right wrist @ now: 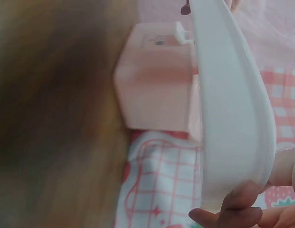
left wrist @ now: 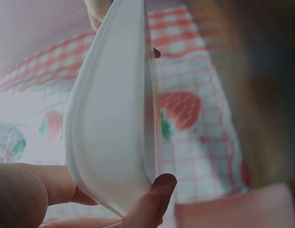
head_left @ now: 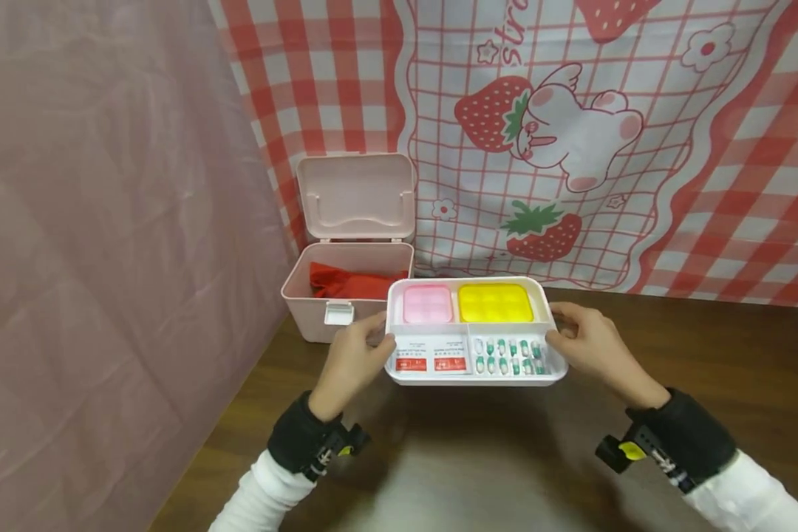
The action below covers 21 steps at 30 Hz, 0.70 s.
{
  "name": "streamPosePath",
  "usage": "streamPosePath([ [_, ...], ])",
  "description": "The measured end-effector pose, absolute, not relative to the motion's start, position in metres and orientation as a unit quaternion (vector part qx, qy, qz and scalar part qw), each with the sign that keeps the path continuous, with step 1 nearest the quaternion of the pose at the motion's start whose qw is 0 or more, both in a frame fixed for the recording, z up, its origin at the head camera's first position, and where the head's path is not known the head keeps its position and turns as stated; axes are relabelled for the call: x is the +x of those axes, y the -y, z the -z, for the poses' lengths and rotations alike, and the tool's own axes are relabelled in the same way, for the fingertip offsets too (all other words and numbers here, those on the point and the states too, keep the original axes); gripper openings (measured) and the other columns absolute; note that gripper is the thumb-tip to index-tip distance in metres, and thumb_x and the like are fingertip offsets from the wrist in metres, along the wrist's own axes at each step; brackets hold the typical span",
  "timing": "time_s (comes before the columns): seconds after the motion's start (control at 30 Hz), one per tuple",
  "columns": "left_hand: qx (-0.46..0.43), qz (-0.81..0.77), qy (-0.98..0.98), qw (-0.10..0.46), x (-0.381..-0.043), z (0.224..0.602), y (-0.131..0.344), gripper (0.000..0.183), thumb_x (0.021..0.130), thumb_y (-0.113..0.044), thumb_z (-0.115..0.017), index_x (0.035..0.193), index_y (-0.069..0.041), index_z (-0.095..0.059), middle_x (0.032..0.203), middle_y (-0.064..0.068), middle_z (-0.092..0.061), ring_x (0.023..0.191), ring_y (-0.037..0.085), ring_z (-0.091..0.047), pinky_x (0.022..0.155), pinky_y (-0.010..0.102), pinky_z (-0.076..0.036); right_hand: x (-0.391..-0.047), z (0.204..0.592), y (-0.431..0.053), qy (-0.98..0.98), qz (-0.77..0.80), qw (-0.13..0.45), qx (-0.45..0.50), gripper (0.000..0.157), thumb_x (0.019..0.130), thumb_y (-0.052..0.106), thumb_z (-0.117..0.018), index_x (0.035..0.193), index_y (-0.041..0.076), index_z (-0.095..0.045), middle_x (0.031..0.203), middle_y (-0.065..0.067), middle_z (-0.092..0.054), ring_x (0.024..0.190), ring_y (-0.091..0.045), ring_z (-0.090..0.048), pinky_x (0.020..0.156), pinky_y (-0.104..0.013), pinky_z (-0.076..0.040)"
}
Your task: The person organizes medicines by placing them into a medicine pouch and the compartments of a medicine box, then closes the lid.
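Observation:
Both hands hold a white divided tray (head_left: 479, 382) up above the table, one at each end. My left hand (head_left: 354, 360) grips the left end, its thumb on the rim. My right hand (head_left: 595, 349) pinches the opposite end between thumb and fingers. In the tray's back half sit a pink small case (head_left: 428, 304) and a yellow one (head_left: 495, 304). Across the front half lie white packets with red labels (head_left: 431, 355) and a blister pack of green-and-white capsules (head_left: 508, 357). Both wrist views show the tray's white side wall from close up.
Behind the tray's left end stands a pink box (head_left: 309, 318) with its lid (head_left: 359, 196) raised. Red cloth-like material (head_left: 352, 283) lies inside it. A checked strawberry cloth (head_left: 465, 170) hangs behind the wooden table (head_left: 698, 355), and a pink curtain (head_left: 106, 258) hangs on the left.

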<state>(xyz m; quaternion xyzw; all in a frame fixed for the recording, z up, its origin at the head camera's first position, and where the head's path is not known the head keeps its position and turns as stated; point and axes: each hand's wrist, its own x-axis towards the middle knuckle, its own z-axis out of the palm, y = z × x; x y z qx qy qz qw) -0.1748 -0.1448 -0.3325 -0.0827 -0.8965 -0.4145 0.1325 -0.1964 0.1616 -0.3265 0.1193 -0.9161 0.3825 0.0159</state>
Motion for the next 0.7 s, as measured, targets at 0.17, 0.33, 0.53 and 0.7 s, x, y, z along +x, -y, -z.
streamPosePath([
  [0.17,-0.067,0.422,0.894,0.137,-0.189,0.313,0.164,0.038,0.085,-0.009,-0.053,0.121,0.002,-0.057,0.11,0.019,-0.064,0.091,0.025,-0.064,0.077,0.038,-0.054,-0.217,0.309,-0.142,0.907,-0.399,-0.01,0.137,0.053,0.087,0.013,-0.054,0.131,-0.012,-0.039,0.114,-0.029,-0.056,0.085,-0.027,-0.063,0.06,-0.023,-0.048],
  [0.33,-0.05,0.414,0.897,0.145,-0.205,0.303,0.183,0.041,0.088,-0.008,-0.046,0.127,0.003,-0.051,0.107,0.022,-0.064,0.083,0.025,-0.062,0.074,0.037,-0.052,-0.241,0.306,-0.118,0.891,-0.42,0.011,0.173,0.046,0.087,0.009,-0.052,0.127,-0.011,-0.045,0.114,-0.028,-0.058,0.093,-0.032,-0.063,0.064,-0.024,-0.049],
  [0.53,-0.008,0.371,0.913,0.168,-0.22,0.296,0.207,0.045,0.091,-0.011,-0.038,0.133,0.002,-0.043,0.12,0.025,-0.056,0.094,0.032,-0.052,0.086,0.046,-0.043,-0.27,0.306,-0.08,0.874,-0.454,0.016,0.174,0.038,0.087,0.006,-0.05,0.122,-0.01,-0.051,0.111,-0.027,-0.06,0.087,-0.027,-0.061,0.066,-0.025,-0.05],
  [0.7,0.03,0.385,0.91,0.15,-0.23,0.29,0.229,0.046,0.094,-0.014,-0.031,0.138,-0.002,-0.037,0.128,0.025,-0.05,0.102,0.032,-0.05,0.091,0.047,-0.041,-0.285,0.303,-0.05,0.842,-0.503,0.022,0.195,0.037,0.086,0.001,-0.05,0.12,-0.014,-0.051,0.112,-0.029,-0.06,0.094,-0.032,-0.063,0.076,-0.032,-0.054],
])
